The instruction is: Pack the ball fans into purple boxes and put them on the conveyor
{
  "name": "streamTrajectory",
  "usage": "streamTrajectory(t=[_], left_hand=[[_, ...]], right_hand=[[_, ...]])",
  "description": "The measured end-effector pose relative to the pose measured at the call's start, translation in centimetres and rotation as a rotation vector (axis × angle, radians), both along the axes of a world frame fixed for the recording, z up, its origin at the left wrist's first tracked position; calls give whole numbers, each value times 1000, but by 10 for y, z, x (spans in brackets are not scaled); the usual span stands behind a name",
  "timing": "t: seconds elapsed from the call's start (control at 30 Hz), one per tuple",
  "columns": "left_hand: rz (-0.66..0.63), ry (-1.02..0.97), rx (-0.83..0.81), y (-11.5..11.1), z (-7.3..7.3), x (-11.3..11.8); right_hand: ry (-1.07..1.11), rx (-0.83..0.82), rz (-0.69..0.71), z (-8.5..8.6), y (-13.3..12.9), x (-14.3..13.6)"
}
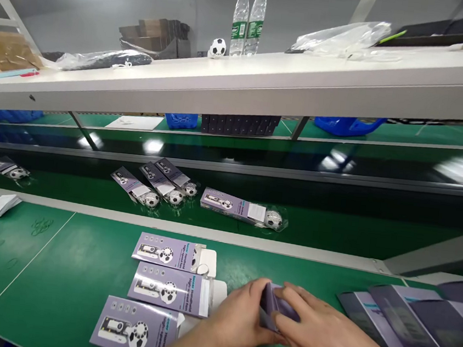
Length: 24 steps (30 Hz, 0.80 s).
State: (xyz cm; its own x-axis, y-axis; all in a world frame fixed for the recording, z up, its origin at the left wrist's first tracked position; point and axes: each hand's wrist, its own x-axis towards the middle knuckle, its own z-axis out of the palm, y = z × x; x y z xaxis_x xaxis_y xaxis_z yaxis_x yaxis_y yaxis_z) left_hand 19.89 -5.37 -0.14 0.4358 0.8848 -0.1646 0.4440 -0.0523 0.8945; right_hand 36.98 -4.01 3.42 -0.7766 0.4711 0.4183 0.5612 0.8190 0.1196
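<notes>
Both hands meet low at the near edge of the green worktop (60,266), working on one small purple box (273,305) held between them. The left hand (241,321) has its grip pinching the box's left end, thumb on top and fingers curled under it; the right hand (322,337) lies across the box from the right, its fingers pressed together on the top face. The box is lifted slightly off the worktop and partly hidden by both hands. Just left of the hands three flat purple cartons (170,288) lie in a staggered column, each printed with a small football picture, white flaps at their right ends. To the right, a fanned stack of purple sleeves (406,324) overlaps toward the corner. Beyond the worktop's pale edge a dark green belt (333,228) carries finished packs (240,207), each with a little football at one end: one near the middle, three bunched to its left, one far left. Overhead, a grey shelf (266,83) holds two water bottles (248,18), a small football (217,47), cardboard boxes and clear bags.
</notes>
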Motion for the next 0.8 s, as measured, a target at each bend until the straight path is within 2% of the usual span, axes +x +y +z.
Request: streamTrajectory(t=[0.07,0.17,0.27,0.33,0.43,0.5,0.57,0.7,0.8], left_hand=[[12,-25,-11,-2,-1,-1],[38,-70,-50,-4,-2,-2],[96,-104,-84,-4,-3,-3],[147,-122,-99,-4,-3,-3],[150,-105,-100,-4,-5,-3],[131,-70,-90,-5,-6,-3],[113,-51,-75,-7,-8,-3],[149,-124,-51,-8,-5,-6],[351,-245,-126,-2,10,-7]], right_hand=[[1,-18,40,-1,1,2],[-65,-77,90,7,0,5],[-162,-91,73,12,-5,11],[-142,4,56,4,-13,15],[-131,169,-9,-20,-27,17],[-172,214,-82,-34,-34,16],[-185,221,-108,-41,-36,14],[-81,242,-138,-28,-40,10],[-7,176,-404,-12,-52,1]])
